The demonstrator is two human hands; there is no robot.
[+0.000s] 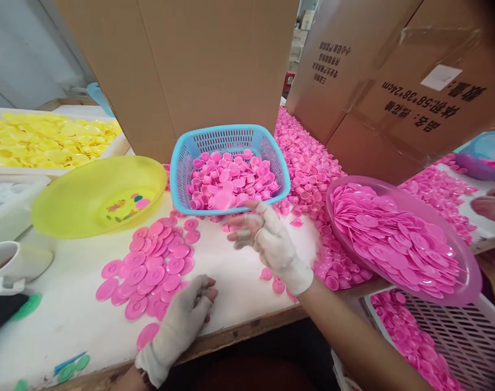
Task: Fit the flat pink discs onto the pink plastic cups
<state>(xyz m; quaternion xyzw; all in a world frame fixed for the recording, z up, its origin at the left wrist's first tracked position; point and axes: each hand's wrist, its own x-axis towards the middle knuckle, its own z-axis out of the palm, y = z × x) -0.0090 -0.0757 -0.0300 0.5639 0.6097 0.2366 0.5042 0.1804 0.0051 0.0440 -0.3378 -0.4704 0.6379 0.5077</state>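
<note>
My right hand point(269, 244), in a white glove with bare fingertips, hovers at the near rim of a blue basket point(173, 179). Its fingers are spread apart, with nothing visible between them. Inside the basket lies a heap of small pink plastic cup-shaped pieces point(231, 174); one larger pink piece point(223, 199) near the front looks smeared by motion. My left hand point(186, 315), gloved alike, rests by the table's front edge with its fingers curled together; what they may hold is hidden. Beside it spreads a loose pile of flat pink discs point(153, 266).
A yellow bowl point(71, 201) stands left of the basket. A pink bowl of discs point(398, 239) overhangs the table's right edge, above a white crate point(471, 336). Cardboard boxes point(214, 60) stand behind. A white mug point(23, 263) is at far left. Another person's hand point(492, 206) shows at right.
</note>
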